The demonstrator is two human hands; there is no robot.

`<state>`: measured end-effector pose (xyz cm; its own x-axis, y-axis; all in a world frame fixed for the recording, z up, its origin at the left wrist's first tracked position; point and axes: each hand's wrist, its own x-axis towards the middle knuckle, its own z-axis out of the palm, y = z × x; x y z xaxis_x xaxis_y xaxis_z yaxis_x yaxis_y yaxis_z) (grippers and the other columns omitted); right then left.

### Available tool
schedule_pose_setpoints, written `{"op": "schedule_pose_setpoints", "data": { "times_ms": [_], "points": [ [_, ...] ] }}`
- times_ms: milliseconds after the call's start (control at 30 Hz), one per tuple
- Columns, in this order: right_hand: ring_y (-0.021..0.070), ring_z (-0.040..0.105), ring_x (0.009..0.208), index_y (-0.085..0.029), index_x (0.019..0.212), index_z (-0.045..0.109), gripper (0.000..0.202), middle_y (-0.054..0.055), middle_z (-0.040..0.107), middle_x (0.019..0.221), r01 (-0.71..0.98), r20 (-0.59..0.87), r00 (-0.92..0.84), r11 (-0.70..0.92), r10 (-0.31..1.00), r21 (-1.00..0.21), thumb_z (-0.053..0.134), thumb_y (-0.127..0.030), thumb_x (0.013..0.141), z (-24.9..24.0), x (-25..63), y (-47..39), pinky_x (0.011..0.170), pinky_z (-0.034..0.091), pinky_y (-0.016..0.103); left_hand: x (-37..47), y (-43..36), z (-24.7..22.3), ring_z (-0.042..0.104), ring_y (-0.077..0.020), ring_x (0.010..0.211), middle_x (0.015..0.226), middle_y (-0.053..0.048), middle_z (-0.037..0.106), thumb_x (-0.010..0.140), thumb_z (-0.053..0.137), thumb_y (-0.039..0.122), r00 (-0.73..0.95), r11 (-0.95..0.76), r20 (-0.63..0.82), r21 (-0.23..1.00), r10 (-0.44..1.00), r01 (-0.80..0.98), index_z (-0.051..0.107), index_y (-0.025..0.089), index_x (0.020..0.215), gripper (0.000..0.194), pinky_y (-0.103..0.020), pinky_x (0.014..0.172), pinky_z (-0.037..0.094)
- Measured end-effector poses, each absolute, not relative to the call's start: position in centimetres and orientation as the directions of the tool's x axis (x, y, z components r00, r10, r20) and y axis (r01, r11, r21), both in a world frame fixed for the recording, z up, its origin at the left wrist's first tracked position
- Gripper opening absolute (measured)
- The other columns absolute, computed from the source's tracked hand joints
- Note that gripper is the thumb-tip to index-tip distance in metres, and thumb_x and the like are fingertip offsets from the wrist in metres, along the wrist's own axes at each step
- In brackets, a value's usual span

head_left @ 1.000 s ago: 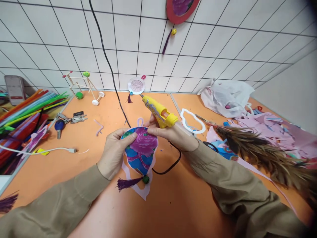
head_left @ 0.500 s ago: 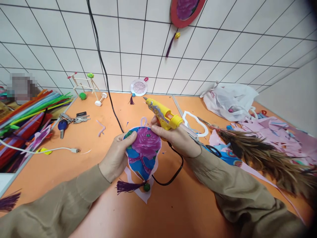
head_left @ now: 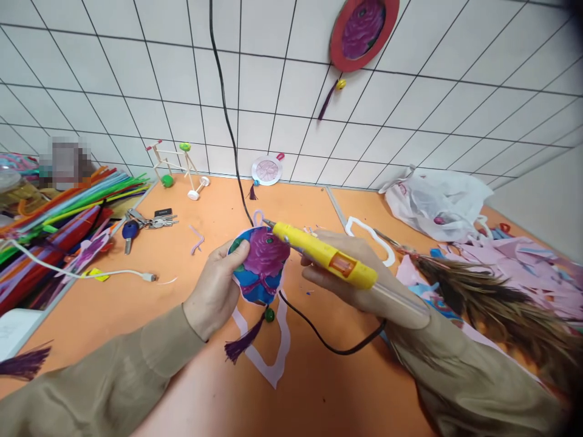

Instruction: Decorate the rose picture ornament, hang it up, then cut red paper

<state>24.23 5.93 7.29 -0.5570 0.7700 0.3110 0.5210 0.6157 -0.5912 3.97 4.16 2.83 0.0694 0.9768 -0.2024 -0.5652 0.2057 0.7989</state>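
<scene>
Between thumb and fingers, my left hand (head_left: 216, 285) holds a floral fabric piece (head_left: 264, 261) with a purple rose on blue. A pale loop tops it, and a green bead (head_left: 269, 315) and purple tassel (head_left: 243, 343) hang below. My right hand (head_left: 355, 273) is wrapped round a yellow glue gun (head_left: 325, 255), whose nozzle is over the piece's top edge near the loop. Whether the nozzle touches is unclear. A pale pink cut-out frame (head_left: 283, 346) lies on the table beneath the piece.
Keys (head_left: 130, 229), a white cable (head_left: 113, 274) and colourful pipe cleaners (head_left: 91, 194) lie left. At right are a plastic bag (head_left: 437, 200), pink scraps (head_left: 523, 267) and brown feathers (head_left: 492, 303). The black cord (head_left: 223, 91) runs up past the wall.
My right hand has moved right, away from the fabric piece, and turned the glue gun so its nozzle points at the top edge. The tassel now hangs lower. The view has shifted.
</scene>
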Motion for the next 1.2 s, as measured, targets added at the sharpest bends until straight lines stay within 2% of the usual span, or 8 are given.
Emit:
{"op": "schedule_pose_setpoints", "data": {
  "times_ms": [233,533,767,1033,1200],
  "points": [
    [0.0113,0.045,0.057,-0.02,0.069,0.045,0.022,-0.001,0.05,0.064,0.489,0.354,-0.629,0.706,0.692,-0.512,0.055,-0.028,0.087,6.51,23.58,5.68,0.053,0.033,0.025,4.02,3.99,3.04,0.061,-0.0152,0.064,0.071,-0.004,0.066,0.075,0.075,0.033,0.077,0.186,-0.172,0.805,0.982,-0.563,0.073,0.012,0.084,0.024,-0.028,0.066,0.053],
    [0.0107,0.041,0.055,-0.02,0.068,0.042,0.024,0.0,0.049,0.065,0.539,0.287,-0.624,0.667,0.727,-0.515,0.055,-0.028,0.086,6.83,23.32,5.32,0.052,0.031,0.026,4.09,3.67,3.13,0.056,-0.014,0.06,0.068,-0.003,0.064,0.079,0.07,0.035,0.109,0.184,-0.148,0.819,0.983,-0.544,0.072,0.012,0.083,0.023,-0.026,0.059,0.05],
    [0.011,0.04,0.053,-0.02,0.067,0.042,0.024,-0.001,0.047,0.062,0.561,0.307,-0.615,0.676,0.727,-0.477,0.055,-0.028,0.085,6.6,23.45,5.32,0.051,0.031,0.026,4.15,3.73,3.11,0.057,-0.0144,0.061,0.068,-0.004,0.065,0.078,0.072,0.034,0.111,0.178,-0.139,0.807,0.984,-0.563,0.071,0.013,0.078,0.021,-0.026,0.059,0.049],
    [0.0099,0.042,0.053,-0.019,0.066,0.043,0.021,-0.001,0.049,0.062,0.568,0.322,-0.627,0.699,0.71,-0.435,0.054,-0.021,0.085,6.51,23.85,5.47,0.052,0.032,0.024,4.12,3.67,3.25,0.059,-0.0144,0.06,0.067,-0.005,0.067,0.077,0.074,0.036,0.107,0.165,-0.126,0.803,0.986,-0.573,0.072,0.012,0.077,0.024,-0.025,0.06,0.05],
    [0.0107,0.041,0.052,-0.021,0.067,0.042,0.022,-0.001,0.048,0.06,0.577,0.318,-0.616,0.688,0.721,-0.44,0.051,-0.023,0.086,6.92,23.78,5.3,0.052,0.032,0.026,4.08,3.71,3.47,0.061,-0.0155,0.061,0.069,-0.005,0.069,0.076,0.074,0.034,0.089,0.146,-0.115,0.799,0.989,-0.583,0.073,0.013,0.081,0.022,-0.026,0.059,0.05]
  ]
}}
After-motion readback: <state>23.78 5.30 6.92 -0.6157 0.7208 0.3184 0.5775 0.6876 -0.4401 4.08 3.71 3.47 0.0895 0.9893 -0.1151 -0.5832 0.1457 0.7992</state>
